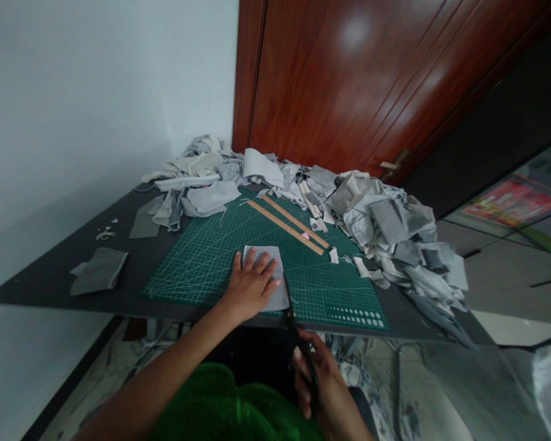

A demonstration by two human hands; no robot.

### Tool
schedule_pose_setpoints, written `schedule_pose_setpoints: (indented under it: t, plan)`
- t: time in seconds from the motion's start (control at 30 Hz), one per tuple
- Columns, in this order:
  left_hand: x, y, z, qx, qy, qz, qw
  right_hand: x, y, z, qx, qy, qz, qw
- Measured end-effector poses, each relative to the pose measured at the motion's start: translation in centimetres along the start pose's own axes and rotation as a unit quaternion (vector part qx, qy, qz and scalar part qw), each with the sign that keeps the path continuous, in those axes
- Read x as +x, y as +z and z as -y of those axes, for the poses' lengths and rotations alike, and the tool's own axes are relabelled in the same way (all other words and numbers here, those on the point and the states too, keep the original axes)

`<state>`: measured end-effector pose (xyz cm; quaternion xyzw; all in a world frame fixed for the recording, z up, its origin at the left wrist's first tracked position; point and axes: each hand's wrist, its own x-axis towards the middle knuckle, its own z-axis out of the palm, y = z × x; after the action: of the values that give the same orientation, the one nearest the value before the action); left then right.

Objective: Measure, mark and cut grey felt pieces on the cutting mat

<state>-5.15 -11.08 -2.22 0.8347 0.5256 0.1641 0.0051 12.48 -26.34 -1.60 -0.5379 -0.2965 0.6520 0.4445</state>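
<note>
A grey rectangle of fabric (278, 299) lies on the green cutting mat (193, 263) near the table's front edge. My left hand (252, 285) rests flat on it with fingers spread. My right hand (314, 367) is wrapped round the handles of black scissors (291, 313), just off the table's front edge. Their blades point away from me along the right edge of the fabric. Whether the blades touch the cloth I cannot tell. Two wooden rulers (287, 226) lie side by side on the mat, with a small pink piece (305, 236) between them.
Heaped fabric scraps (211, 165) line the back of the dark table (50, 269), with a bigger pile (381, 214) at the right. Folded grey cloth (100, 271) lies at the left. A white wall (96, 92) and a brown door (330, 86) stand behind.
</note>
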Motion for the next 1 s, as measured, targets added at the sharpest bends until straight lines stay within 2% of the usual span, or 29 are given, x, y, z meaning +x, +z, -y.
schedule_pose_setpoints:
  t: [0.13, 0.37, 0.47, 0.53, 0.7, 0.87, 1.0]
  plan:
    - [-0.6, -0.4, -0.6, -0.001, -0.006, 0.014, 1.0, -0.5, -0.7, -0.3, 0.035, 0.009, -0.009, 0.999]
    - [-1.7, -2.0, -3.0, 0.0, -0.008, 0.047, 0.999, -3.7, -1.5, -1.3, 0.057, 0.048, -0.037, 0.996]
    - [-1.1, -1.9, -2.5, 0.013, 0.001, 0.015, 1.0, -4.0, -1.4, -1.7, 0.067, 0.051, -0.047, 0.995]
    - [-0.6, -1.4, -1.6, 0.014, 0.044, -0.001, 0.999, -3.7, -1.2, -1.6, 0.064, 0.058, -0.054, 0.995]
    - [0.0, -0.2, 0.2, -0.007, 0.062, 0.029, 0.998, -2.6, -0.7, -0.9, 0.019, 0.024, -0.043, 0.999]
    - [-0.2, 0.0, 0.0, -0.009, 0.056, 0.022, 0.998, -1.8, -0.4, -0.6, -0.006, 0.004, -0.019, 1.0]
    - [-0.3, 0.0, 0.0, -0.009, 0.06, 0.019, 0.998, -1.5, -0.5, -1.0, -0.031, 0.007, -0.025, 0.999]
